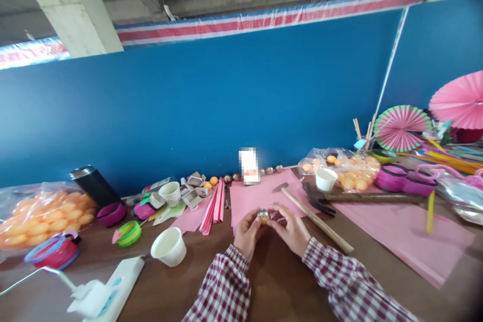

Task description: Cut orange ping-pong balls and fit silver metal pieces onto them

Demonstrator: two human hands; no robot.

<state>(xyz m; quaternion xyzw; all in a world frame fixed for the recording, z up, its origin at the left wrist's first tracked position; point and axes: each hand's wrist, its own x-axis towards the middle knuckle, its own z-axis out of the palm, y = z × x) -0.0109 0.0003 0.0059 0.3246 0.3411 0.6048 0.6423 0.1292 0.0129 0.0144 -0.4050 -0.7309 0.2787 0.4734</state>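
My left hand (247, 231) is closed on a small shiny silver-gold ball (263, 216), holding it between thumb and fingers just above the table. My right hand (292, 230) is beside the ball, its thumb and fingers brought together in a pinch. Something small and glossy shows at those right fingertips, too small to name. Under and behind both hands lies pink paper (256, 196). A hammer (317, 219) with a wooden handle rests to the right of my right hand. Several similar shiny balls (279, 168) stand in a row along the paper's back edge.
White cups (168, 246) stand left and right. A power strip (123, 282) lies at front left. Bags of orange balls (49, 219) sit at both sides. A dark bottle (94, 186) leans by the blue partition (204, 100). Another hammer's handle (377, 198) lies right.
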